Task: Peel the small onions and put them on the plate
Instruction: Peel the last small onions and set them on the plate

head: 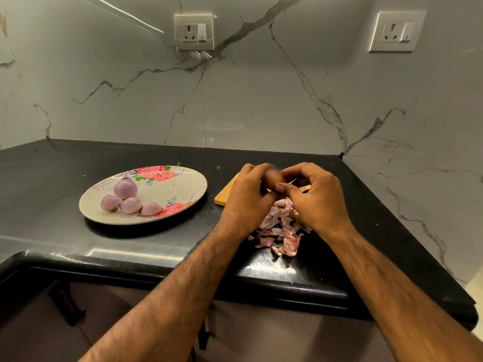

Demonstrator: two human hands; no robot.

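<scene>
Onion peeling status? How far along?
Done: four peeled onions sit on the plate, skins piled on the counter. In hand: left hand and right hand pinch what looks like another onion, mostly hidden. Left: plate it; no more unpeeled onions show.

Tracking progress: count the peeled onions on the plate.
4 onions on the plate: a large one behind, three smaller in front. The left hand and right hand may hold another.

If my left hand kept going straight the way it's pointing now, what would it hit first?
The right hand: the left hand points forward and rightward, and both close round the small onion between them, fingers nearly touching. Past that, likely the marble wall, though depth is unclear.
</scene>
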